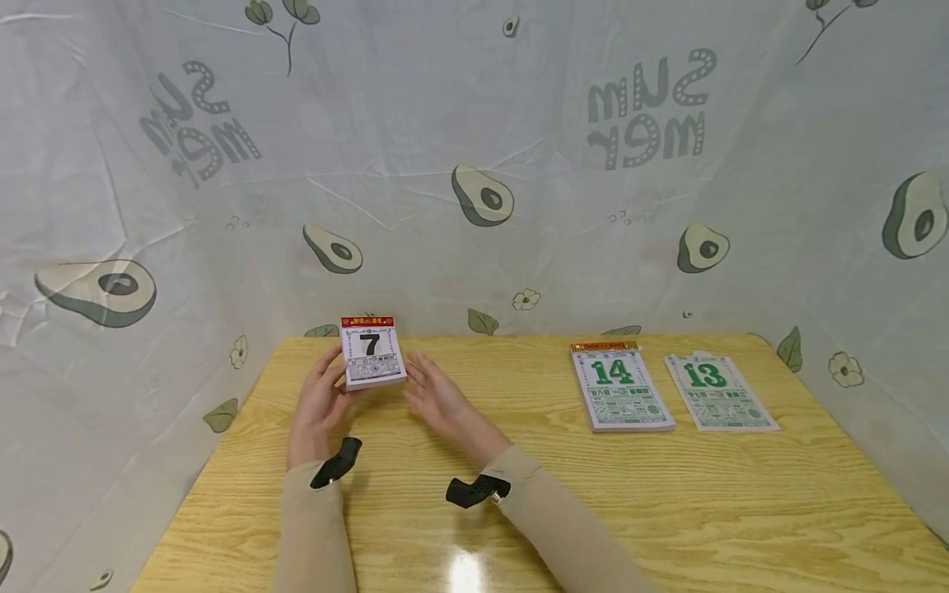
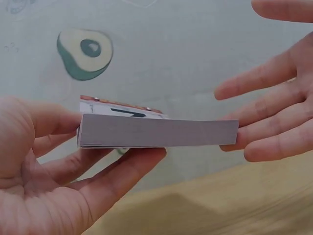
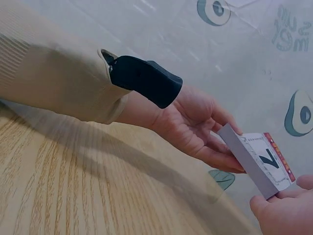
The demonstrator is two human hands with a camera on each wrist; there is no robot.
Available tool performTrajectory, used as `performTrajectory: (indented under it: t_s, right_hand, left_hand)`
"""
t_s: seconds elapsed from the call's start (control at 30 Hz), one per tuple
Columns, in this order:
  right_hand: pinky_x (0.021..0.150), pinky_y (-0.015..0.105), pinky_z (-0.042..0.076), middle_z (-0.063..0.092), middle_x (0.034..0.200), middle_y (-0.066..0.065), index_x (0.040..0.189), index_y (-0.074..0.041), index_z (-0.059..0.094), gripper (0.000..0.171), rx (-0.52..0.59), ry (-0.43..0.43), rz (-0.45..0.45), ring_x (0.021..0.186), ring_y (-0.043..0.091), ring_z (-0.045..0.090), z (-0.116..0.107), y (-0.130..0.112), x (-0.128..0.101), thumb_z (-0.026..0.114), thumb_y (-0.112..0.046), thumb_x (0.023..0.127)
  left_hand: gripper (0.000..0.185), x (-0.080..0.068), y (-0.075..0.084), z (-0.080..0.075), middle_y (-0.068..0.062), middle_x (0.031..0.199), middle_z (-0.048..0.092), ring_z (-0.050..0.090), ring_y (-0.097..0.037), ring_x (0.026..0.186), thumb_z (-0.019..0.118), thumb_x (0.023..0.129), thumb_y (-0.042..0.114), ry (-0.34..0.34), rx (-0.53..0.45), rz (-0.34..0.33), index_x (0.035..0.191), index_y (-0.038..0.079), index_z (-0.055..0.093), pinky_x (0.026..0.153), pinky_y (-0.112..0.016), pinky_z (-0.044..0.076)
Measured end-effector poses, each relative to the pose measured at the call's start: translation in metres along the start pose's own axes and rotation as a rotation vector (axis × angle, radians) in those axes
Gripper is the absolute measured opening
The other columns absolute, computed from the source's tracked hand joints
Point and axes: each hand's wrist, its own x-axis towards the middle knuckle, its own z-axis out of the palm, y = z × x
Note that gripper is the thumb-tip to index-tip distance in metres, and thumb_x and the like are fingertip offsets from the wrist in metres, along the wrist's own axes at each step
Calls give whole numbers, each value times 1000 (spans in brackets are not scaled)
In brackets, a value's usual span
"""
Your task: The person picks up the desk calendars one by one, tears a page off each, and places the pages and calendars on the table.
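A small tear-off calendar (image 1: 373, 356) with a red header and a black 7 is raised over the far left part of the table. My left hand (image 1: 320, 399) holds it by its left side, with fingers beneath the thick pad (image 2: 156, 131) in the left wrist view. Close by the calendar's right edge is my right hand (image 1: 445, 403), its fingers extended and spread. One right fingertip passes behind the pad's end in the left wrist view; whether it touches cannot be made out. In the right wrist view, part of the right hand (image 3: 288, 210) shows beside the pad's corner.
On the wooden table (image 1: 519, 387), a larger calendar pad (image 1: 621, 387) showing a green 14 lies right of centre. A loose sheet (image 1: 721, 391) with a green 13 lies beside it, its top edge torn. A patterned cloth (image 1: 415, 206) hangs behind the table and along its sides.
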Motion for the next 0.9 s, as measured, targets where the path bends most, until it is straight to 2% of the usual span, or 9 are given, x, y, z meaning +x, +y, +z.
performTrajectory:
  t_s: [0.17,0.37,0.63,0.9]
  right_hand:
    - [123,44,9,1,164,17,157,-6,8,66,-56,-8,-29,152,33,2,-1,-10,-11,31,-42,105]
    - [123,45,9,0,164,17,156,-6,9,63,-96,-11,-80,153,31,2,-3,-22,-25,29,-39,106]
    - [123,47,4,-6,164,16,156,-2,1,65,-167,-39,-144,152,31,-6,-9,-36,-44,28,-35,107]
    - [123,49,7,2,164,16,155,-2,10,62,-266,2,-212,153,30,-2,-18,-46,-63,31,-32,106]
  left_hand:
    - [48,1,-1,11,2,110,65,66,-15,88,43,104,9,-35,-8,19,150,18,31,74,-33,58]
    - [52,5,-4,24,1,121,60,66,-17,95,44,103,9,-78,-42,17,152,21,30,77,-37,58]
    - [49,6,-10,46,-2,125,57,65,-19,96,45,103,8,-111,-40,21,149,23,34,78,-36,58]
    - [49,8,-19,70,-6,132,51,64,-22,99,46,102,7,-152,-61,9,147,25,38,78,-36,58]
